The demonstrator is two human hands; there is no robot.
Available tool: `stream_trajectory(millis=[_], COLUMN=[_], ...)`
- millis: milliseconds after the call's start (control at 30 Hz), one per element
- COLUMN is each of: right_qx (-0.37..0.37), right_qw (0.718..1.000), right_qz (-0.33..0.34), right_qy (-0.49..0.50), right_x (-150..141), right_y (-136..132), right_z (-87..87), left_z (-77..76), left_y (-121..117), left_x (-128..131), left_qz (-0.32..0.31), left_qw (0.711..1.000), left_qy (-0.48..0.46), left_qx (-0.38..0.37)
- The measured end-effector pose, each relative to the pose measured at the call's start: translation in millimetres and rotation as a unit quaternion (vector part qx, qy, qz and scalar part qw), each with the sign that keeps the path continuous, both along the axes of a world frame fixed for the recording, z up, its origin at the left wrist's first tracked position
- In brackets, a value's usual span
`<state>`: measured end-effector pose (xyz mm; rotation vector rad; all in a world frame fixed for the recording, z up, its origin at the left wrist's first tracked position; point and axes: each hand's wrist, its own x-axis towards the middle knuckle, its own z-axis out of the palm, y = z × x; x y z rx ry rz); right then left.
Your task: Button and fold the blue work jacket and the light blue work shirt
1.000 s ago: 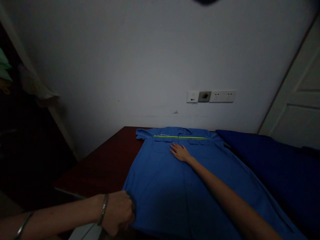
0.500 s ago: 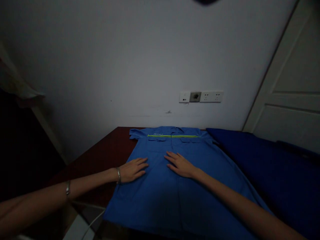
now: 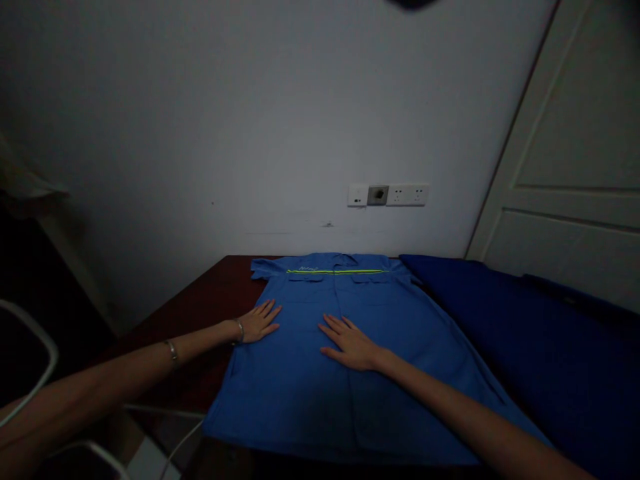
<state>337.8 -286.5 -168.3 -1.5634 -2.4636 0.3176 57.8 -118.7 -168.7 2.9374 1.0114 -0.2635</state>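
A blue short-sleeved shirt (image 3: 300,373) lies spread out face up, its collar toward the wall and its hem at the near edge. A yellow-green stripe (image 3: 335,271) crosses its chest above two pocket flaps. My left hand (image 3: 259,321), with bracelets on the wrist and forearm, rests on the shirt's left side with fingers spread. Near the front placket, my right hand (image 3: 350,343) lies flat on the fabric, fingers apart. Neither hand grips anything.
The shirt lies on a dark red table (image 3: 200,300). Dark blue cloth (image 3: 500,320) covers the area to the right. Wall sockets (image 3: 387,195) sit behind the table, and a white door (image 3: 565,193) stands at the right. A white cable (image 3: 180,443) hangs at lower left.
My left hand has shifted slightly farther from me and outward on the shirt. My right hand has slid a little toward me. The view has turned slightly to the right.
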Motion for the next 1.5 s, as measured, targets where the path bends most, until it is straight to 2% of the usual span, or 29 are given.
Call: stream_trajectory(millis=[100, 167, 233, 367, 500, 600, 700, 833, 967, 1067, 1133, 1200, 1267, 1367, 1433, 1500], right_qx=[0.0, 0.011, 0.032, 0.058, 0.042, 0.05, 0.068, 0.073, 0.058, 0.087, 0.107, 0.123, 0.134, 0.141, 0.14, 0.138], right_qw=[0.999, 0.998, 0.993, 0.977, 0.958, 0.933, 0.913, 0.909, 0.911, 0.922, 0.93, 0.933, 0.932, 0.931, 0.933, 0.935], right_qz=[-0.019, -0.056, -0.108, -0.206, -0.281, -0.354, -0.398, -0.398, -0.393, -0.363, -0.337, -0.323, -0.321, -0.315, -0.308, -0.303], right_qy=[0.029, 0.04, 0.03, -0.017, -0.046, -0.05, -0.064, -0.094, -0.112, -0.104, -0.098, -0.098, -0.104, -0.116, -0.122, -0.121], right_x=[10.3, 28.7, 55.5, 113.2, 146.7, 152.9, 149.6, 141.9, 137.0, 135.5, 137.0, 142.0, 151.1, 171.9, 188.4, 205.1], right_y=[-8.1, -17.4, -30.7, -67.9, -109.5, -133.4, -146.9, -153.1, -147.5, -127.1, -102.9, -71.0, -34.1, 22.9, 58.1, 89.9], right_z=[0.9, 0.6, -1.2, -12.8, -30.0, -38.2, -41.1, -37.4, -25.2, -11.8, -2.7, 4.2, 7.3, 4.6, 0.6, -2.5], left_z=[6.4, 11.5, 17.1, 27.5, 30.0, 26.0, 20.5, 16.2, 19.8, 29.4, 36.6, 41.3, 41.7, 35.2, 29.5, 25.7], left_y=[-5.4, -13.8, -28.6, -76.2, -122.4, -136.8, -136.4, -135.9, -134.8, -110.0, -74.6, -26.6, 27.1, 101.3, 140.5, 171.7], left_x=[5.7, 13.1, 25.8, 69.5, 116.1, 132.5, 133.6, 128.0, 127.4, 132.6, 137.0, 139.0, 135.5, 117.3, 97.4, 73.8], left_qz=[0.023, 0.032, 0.011, -0.113, -0.24, -0.285, -0.296, -0.295, -0.299, -0.306, -0.291, -0.235, -0.143, 0.032, 0.145, 0.256], left_qw=[1.0, 0.999, 0.999, 0.992, 0.97, 0.957, 0.952, 0.952, 0.95, 0.948, 0.951, 0.962, 0.976, 0.983, 0.972, 0.946], left_qy=[0.002, -0.009, -0.027, -0.048, -0.042, -0.018, -0.016, -0.016, -0.033, -0.065, -0.1, -0.132, -0.138, -0.112, -0.104, -0.116], left_qx=[-0.002, 0.017, 0.038, 0.033, -0.008, -0.048, -0.07, -0.084, -0.084, -0.054, -0.01, 0.043, 0.094, 0.139, 0.155, 0.161])
